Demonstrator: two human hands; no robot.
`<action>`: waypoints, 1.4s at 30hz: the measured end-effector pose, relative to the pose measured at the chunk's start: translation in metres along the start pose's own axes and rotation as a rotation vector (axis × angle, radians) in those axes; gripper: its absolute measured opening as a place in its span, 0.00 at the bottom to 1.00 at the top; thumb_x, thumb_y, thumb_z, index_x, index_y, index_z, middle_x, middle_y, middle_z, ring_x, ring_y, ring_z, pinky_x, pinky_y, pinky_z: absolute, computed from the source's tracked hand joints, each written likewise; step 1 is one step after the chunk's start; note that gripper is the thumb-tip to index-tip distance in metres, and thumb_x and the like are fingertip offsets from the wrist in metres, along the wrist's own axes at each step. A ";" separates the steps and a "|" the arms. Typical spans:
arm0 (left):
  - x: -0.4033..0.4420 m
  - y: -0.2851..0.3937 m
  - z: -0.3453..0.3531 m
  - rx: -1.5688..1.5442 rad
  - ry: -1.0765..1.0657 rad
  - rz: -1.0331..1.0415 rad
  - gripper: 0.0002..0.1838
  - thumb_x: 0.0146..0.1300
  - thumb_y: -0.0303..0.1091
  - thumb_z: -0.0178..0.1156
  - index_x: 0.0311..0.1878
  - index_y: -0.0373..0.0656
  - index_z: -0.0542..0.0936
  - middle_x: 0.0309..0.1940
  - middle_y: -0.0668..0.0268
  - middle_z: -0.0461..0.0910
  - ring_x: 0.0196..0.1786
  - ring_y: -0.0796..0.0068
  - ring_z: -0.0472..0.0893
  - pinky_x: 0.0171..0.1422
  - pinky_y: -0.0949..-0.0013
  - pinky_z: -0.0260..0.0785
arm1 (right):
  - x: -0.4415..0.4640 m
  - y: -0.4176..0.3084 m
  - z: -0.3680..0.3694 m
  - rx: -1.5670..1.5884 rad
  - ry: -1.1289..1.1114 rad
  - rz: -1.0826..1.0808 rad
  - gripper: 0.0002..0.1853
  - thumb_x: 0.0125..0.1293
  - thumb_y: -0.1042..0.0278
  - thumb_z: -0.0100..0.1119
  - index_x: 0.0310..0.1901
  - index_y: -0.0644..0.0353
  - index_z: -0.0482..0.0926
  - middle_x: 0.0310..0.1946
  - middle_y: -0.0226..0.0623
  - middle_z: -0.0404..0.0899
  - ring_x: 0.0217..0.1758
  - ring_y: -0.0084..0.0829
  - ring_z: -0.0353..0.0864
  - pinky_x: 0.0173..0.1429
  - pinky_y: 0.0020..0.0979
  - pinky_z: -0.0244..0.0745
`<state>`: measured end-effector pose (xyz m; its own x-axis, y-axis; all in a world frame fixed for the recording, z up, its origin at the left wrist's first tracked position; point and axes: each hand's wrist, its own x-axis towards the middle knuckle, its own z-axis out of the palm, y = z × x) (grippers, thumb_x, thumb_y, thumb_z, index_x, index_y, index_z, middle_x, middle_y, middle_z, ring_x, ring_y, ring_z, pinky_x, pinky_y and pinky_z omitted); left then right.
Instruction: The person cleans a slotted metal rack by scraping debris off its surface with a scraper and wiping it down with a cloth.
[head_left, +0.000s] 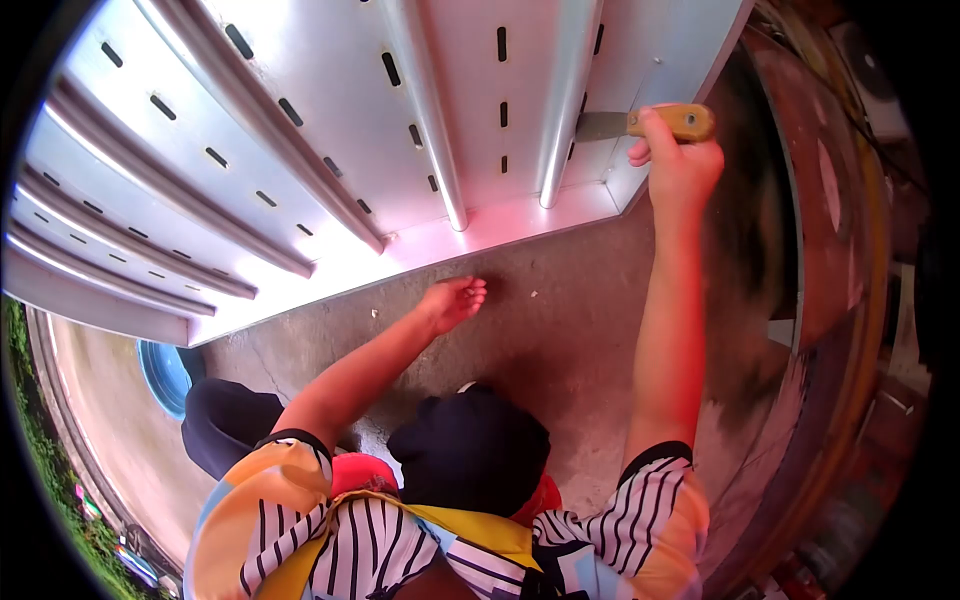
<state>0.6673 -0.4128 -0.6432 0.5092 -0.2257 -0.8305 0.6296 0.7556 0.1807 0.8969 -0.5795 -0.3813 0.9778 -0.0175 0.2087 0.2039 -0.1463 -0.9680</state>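
Observation:
My right hand [680, 165] is wrapped round the wooden handle of a putty knife [690, 122] at the upper right. Its flat metal blade points left, its tip at or close to the rightmost tube of a large slotted metal panel [535, 95]. Whether the blade touches the tube I cannot tell. Below the panel's lower edge, my left hand [453, 303] hangs above the floor with its fingers curled in and nothing visible in them.
Round ribs or tubes run along the panel between rows of slots. The concrete floor [590, 300] lies beneath, with small pale bits on it. A blue basin [165, 375] stands at the left, and a dark board [810, 190] leans at the right. Green plants line the far left.

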 end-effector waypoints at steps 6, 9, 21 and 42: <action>-0.006 0.001 -0.011 0.033 0.008 0.020 0.14 0.72 0.37 0.49 0.46 0.36 0.78 0.37 0.62 0.81 0.41 0.70 0.79 0.48 0.69 0.73 | 0.003 -0.023 0.008 -0.130 0.045 0.029 0.07 0.56 0.72 0.64 0.32 0.68 0.79 0.23 0.36 0.80 0.18 0.23 0.77 0.25 0.24 0.73; -0.003 0.002 -0.015 0.054 0.021 0.022 0.14 0.71 0.37 0.49 0.46 0.36 0.78 0.37 0.62 0.81 0.41 0.70 0.79 0.47 0.69 0.73 | 0.008 -0.024 0.020 -0.205 0.023 0.085 0.09 0.52 0.68 0.61 0.27 0.66 0.76 0.18 0.35 0.79 0.18 0.23 0.78 0.28 0.27 0.76; -0.016 0.011 -0.021 0.100 0.004 0.058 0.14 0.71 0.35 0.49 0.46 0.35 0.78 0.38 0.61 0.81 0.40 0.70 0.79 0.47 0.69 0.73 | 0.020 -0.049 0.024 -0.443 -0.086 0.057 0.09 0.51 0.68 0.59 0.27 0.66 0.76 0.18 0.34 0.77 0.18 0.25 0.79 0.27 0.28 0.76; -0.040 0.021 -0.026 0.236 -0.082 0.097 0.13 0.72 0.36 0.50 0.39 0.37 0.78 0.21 0.73 0.68 0.23 0.80 0.65 0.28 0.75 0.59 | -0.018 -0.042 -0.004 0.039 -0.302 0.151 0.06 0.53 0.74 0.65 0.31 0.66 0.78 0.21 0.35 0.78 0.16 0.25 0.75 0.22 0.25 0.71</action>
<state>0.6450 -0.3720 -0.6195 0.6137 -0.2150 -0.7597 0.6897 0.6143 0.3833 0.8702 -0.5773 -0.3433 0.9659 0.2582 0.0178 0.0521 -0.1264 -0.9906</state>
